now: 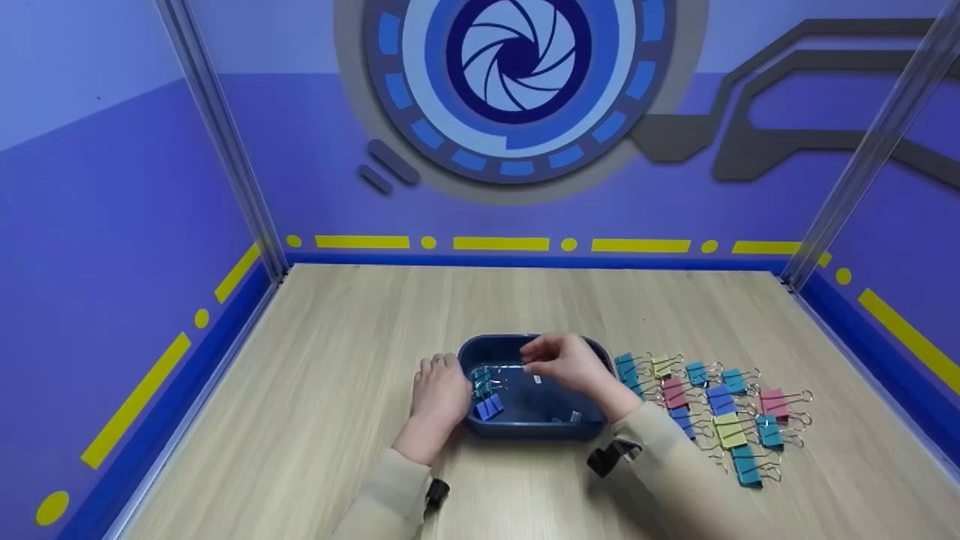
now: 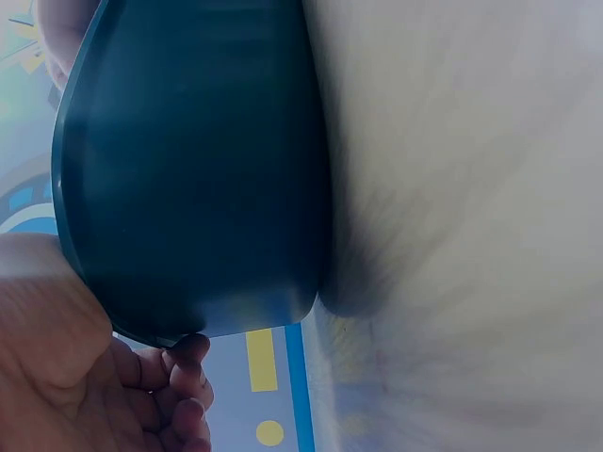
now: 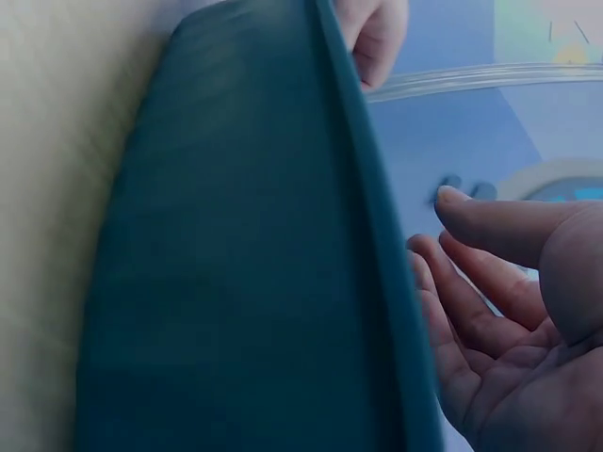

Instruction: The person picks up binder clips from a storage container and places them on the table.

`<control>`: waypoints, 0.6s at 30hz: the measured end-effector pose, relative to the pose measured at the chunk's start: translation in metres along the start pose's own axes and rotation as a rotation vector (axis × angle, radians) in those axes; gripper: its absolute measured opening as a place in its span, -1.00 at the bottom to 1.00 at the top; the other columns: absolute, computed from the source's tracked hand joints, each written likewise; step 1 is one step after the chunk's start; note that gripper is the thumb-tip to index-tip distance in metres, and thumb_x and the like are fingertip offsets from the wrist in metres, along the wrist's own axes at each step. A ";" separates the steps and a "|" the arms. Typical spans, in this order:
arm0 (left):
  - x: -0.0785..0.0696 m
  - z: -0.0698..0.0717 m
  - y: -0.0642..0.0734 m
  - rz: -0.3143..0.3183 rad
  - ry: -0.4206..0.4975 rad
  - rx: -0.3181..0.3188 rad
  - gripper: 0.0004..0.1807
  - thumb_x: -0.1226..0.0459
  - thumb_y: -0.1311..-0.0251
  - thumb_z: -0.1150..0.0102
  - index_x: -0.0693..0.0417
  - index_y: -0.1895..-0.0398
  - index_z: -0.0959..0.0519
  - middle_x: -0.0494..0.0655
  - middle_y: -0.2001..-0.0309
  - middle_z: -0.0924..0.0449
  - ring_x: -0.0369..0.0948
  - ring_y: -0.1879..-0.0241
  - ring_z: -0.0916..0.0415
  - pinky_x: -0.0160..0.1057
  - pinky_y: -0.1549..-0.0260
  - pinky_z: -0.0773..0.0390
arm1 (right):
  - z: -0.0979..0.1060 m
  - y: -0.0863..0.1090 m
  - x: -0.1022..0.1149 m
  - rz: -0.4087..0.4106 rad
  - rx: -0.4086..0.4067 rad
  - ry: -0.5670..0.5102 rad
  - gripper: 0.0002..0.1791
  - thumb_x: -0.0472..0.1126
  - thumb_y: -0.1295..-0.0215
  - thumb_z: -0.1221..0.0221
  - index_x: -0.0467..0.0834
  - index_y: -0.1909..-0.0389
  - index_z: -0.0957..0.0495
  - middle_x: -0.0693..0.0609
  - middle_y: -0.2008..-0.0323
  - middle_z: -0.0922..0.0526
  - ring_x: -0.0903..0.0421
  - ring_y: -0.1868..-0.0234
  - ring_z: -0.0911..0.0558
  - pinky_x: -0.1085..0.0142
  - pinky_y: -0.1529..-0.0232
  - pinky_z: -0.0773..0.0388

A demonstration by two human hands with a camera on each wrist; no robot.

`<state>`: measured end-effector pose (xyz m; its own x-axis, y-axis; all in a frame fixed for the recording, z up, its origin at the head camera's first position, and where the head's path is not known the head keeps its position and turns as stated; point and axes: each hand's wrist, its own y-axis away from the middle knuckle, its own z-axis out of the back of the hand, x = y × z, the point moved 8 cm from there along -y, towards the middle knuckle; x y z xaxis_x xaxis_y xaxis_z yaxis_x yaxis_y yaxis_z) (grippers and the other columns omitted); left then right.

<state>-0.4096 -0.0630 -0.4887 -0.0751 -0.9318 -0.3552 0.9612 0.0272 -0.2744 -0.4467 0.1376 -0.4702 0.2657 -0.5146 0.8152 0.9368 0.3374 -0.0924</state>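
A dark blue plastic bin [image 1: 536, 430] stands on the table. Inside it, at the left end, lie teal binder clips [image 1: 482, 381] and a blue binder clip [image 1: 490, 406]. My left hand [image 1: 441, 394] holds the bin's left rim; in the left wrist view its curled fingers [image 2: 188, 386] show near the bin's corner. Over the bin's right half hovers my right hand [image 1: 574, 367], thumb and fingers apart. Nothing shows between the thumb [image 3: 499, 221] and fingers in the right wrist view.
Right of the bin, several binder clips lie in loose rows, including a pink clip [image 1: 774, 403], a yellow clip [image 1: 730, 430] and a teal clip [image 1: 746, 466]. Blue panels, such as the back wall [image 1: 300, 172], border the wooden table [image 1: 360, 315].
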 end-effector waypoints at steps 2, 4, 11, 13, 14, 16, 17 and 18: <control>0.000 0.000 0.000 0.001 0.002 -0.001 -0.77 0.31 -0.25 -0.09 0.34 0.15 -0.54 0.24 0.13 -0.60 0.13 0.08 -0.48 0.05 0.10 -0.50 | -0.006 -0.005 0.001 -0.008 0.001 0.004 -0.76 -0.31 -0.22 -0.37 -0.24 0.09 -0.71 -0.11 0.18 -0.78 0.11 0.20 -0.71 0.30 0.19 -0.63; -0.001 0.001 0.000 0.002 0.003 -0.003 -0.77 0.31 -0.25 -0.10 0.33 0.15 -0.54 0.23 0.14 -0.60 0.13 0.08 -0.48 0.05 0.11 -0.49 | -0.011 -0.009 0.001 -0.026 0.001 0.012 -0.76 -0.32 -0.21 -0.38 -0.23 0.09 -0.72 -0.11 0.18 -0.78 0.11 0.20 -0.71 0.29 0.19 -0.62; -0.001 0.001 -0.001 0.001 0.004 -0.007 -0.74 0.29 -0.24 -0.13 0.34 0.13 -0.55 0.23 0.14 -0.60 0.13 0.08 -0.49 0.05 0.11 -0.50 | -0.032 -0.021 0.003 -0.030 0.027 0.067 -0.71 -0.35 -0.12 -0.42 -0.30 0.10 -0.72 -0.19 0.16 -0.79 0.04 0.16 -0.73 0.18 0.13 -0.67; -0.001 0.001 -0.001 -0.001 0.004 -0.010 -0.74 0.29 -0.24 -0.13 0.34 0.13 -0.55 0.23 0.14 -0.60 0.13 0.08 -0.49 0.05 0.11 -0.50 | -0.038 -0.024 0.003 -0.026 0.035 0.088 -0.68 -0.36 -0.09 -0.44 -0.31 0.09 -0.72 -0.20 0.16 -0.79 0.00 0.13 -0.75 0.15 0.05 -0.67; -0.001 0.001 0.000 -0.002 0.004 -0.011 -0.75 0.29 -0.24 -0.12 0.33 0.13 -0.55 0.23 0.14 -0.61 0.13 0.08 -0.49 0.05 0.11 -0.50 | -0.041 -0.025 0.003 -0.025 0.039 0.098 -0.67 -0.35 -0.08 -0.45 -0.32 0.10 -0.72 -0.20 0.16 -0.80 -0.01 0.13 -0.75 0.13 0.03 -0.66; -0.001 0.001 0.000 -0.003 0.004 -0.012 -0.75 0.30 -0.24 -0.11 0.33 0.14 -0.55 0.23 0.14 -0.61 0.14 0.08 -0.49 0.05 0.11 -0.50 | -0.046 -0.027 0.004 -0.029 0.051 0.114 -0.65 -0.35 -0.06 -0.46 -0.32 0.09 -0.72 -0.19 0.17 -0.80 -0.02 0.13 -0.76 0.11 0.01 -0.66; -0.001 0.001 0.000 -0.004 0.004 -0.011 -0.76 0.30 -0.24 -0.11 0.33 0.14 -0.55 0.23 0.14 -0.60 0.13 0.08 -0.49 0.05 0.11 -0.50 | -0.049 -0.028 0.004 -0.033 0.056 0.122 -0.65 -0.35 -0.05 -0.47 -0.32 0.09 -0.71 -0.20 0.17 -0.80 -0.02 0.14 -0.76 0.11 0.02 -0.67; -0.001 0.001 0.000 -0.005 0.003 -0.010 -0.76 0.30 -0.24 -0.10 0.33 0.14 -0.55 0.23 0.14 -0.60 0.13 0.08 -0.49 0.05 0.12 -0.50 | -0.051 -0.029 0.005 -0.036 0.058 0.132 -0.65 -0.35 -0.05 -0.47 -0.32 0.10 -0.71 -0.19 0.18 -0.80 -0.01 0.15 -0.76 0.11 0.02 -0.67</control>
<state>-0.4090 -0.0624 -0.4875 -0.0807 -0.9309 -0.3562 0.9581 0.0261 -0.2851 -0.4607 0.0851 -0.4927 0.2637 -0.6254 0.7344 0.9326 0.3597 -0.0286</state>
